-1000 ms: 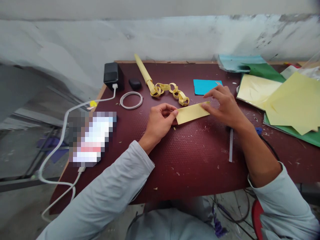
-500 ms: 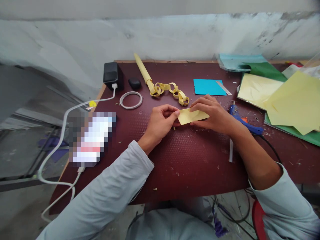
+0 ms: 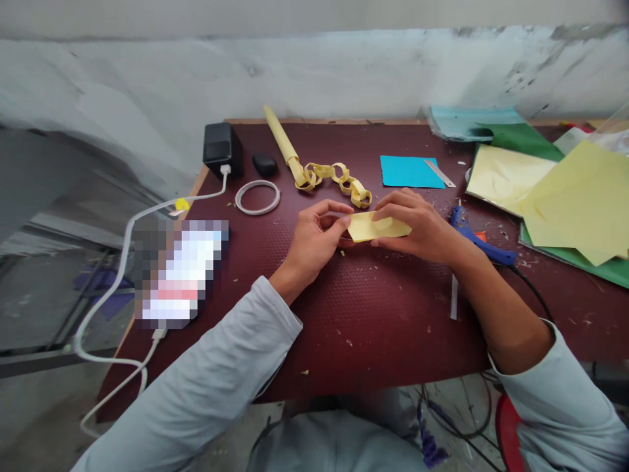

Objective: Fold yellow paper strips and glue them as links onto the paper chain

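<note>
A yellow paper-link chain (image 3: 337, 177) lies at the back of the dark red table (image 3: 373, 314). Left of the chain lie a white wire ring (image 3: 257, 196) and a black charger block (image 3: 219, 145). Right of it lie a turquoise paper square (image 3: 405, 172) and a blue glue gun (image 3: 479, 241).

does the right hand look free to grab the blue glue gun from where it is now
Probably not straight away: the right hand is pinching the yellow paper strip together with the left hand. The glue gun lies uncovered just beside its wrist, so the path itself looks free.
</note>
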A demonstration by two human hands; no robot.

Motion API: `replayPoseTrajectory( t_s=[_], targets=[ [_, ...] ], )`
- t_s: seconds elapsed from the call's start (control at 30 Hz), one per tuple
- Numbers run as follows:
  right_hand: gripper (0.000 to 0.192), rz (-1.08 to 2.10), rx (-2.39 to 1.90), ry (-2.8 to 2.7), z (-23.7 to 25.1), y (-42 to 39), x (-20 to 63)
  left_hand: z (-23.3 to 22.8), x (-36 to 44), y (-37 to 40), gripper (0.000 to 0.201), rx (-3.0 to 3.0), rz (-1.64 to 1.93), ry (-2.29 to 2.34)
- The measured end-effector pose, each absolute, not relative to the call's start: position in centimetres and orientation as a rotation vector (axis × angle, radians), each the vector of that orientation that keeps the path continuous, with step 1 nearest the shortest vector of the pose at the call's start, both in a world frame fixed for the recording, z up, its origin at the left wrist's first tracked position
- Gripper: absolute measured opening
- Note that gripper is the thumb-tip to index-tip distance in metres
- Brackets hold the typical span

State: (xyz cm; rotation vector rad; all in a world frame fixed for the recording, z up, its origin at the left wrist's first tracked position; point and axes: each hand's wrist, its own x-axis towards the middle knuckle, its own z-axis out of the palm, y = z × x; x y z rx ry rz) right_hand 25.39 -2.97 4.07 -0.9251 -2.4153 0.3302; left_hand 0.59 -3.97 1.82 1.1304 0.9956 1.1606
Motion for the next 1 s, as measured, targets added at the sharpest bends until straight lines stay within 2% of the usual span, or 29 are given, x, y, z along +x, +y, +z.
replayPoseTrajectory(
  t_s=[0.2,0.37,0.47,0.57,0.63,0.77,1.0],
  targets=[
    [0.046,0.416,-0.946,-2.406,4.1,-3.1,25.2,2.5,0.8,-3.9,0.019,1.003,1.144,1.003],
    [0.045,0.444,-0.977,-2.392,4.0,-3.1,25.2,2.0,0.7,-3.8,0.016,1.013,1.128,1.01],
    [0.045,0.42,-0.961,-2.415,4.2,-3.2,24.9,1.3,0.4,-3.7,0.014,1.118,1.118,1.042],
    [0.053,0.343,-0.966,-2.454,4.2,-3.5,24.5,1.0,0.3,-3.8,0.012,1.374,1.15,1.043],
    [0.048,0.294,-0.984,-2.457,4.2,-3.6,24.2,1.2,0.3,-4.0,0.009,1.539,1.166,1.025],
    [0.018,0.225,-0.99,-2.449,4.0,-3.7,23.9,1.6,0.6,-4.5,0.007,1.679,1.16,0.987],
    [0.017,0.209,-0.967,-2.424,4.0,-3.6,23.5,1.7,0.6,-4.6,0.01,1.673,1.154,1.002]
  ],
)
